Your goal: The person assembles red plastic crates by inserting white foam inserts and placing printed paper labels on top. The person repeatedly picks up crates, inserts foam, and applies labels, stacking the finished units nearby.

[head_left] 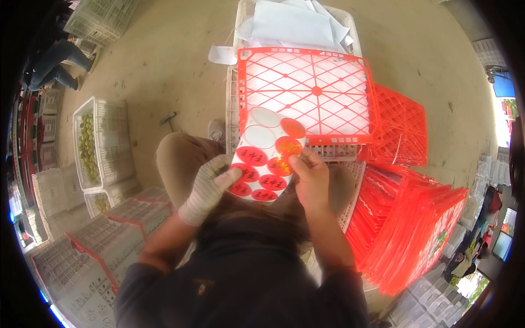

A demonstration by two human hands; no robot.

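Between my hands is a white sheet of oval red stickers [262, 170], tilted over my lap. Two ovals near its upper left are bare white. My left hand [210, 186], in a pale glove, pinches the sheet's left edge with the thumb on top. My bare right hand [310, 177] grips the right edge, its thumb lying on a sticker. Just beyond the sheet lies a red lattice plastic lid [316, 91] over white lining, on top of a white crate [233, 104].
Flat red plastic baskets [404, 224] are stacked at my right. Another red lattice piece [402, 126] leans beside the lid. White paper sheets [292, 24] fill a crate at the back. At left stand a crate of green fruit [101, 104] and white crates [71, 273]. A person's legs [57, 63] show far left.
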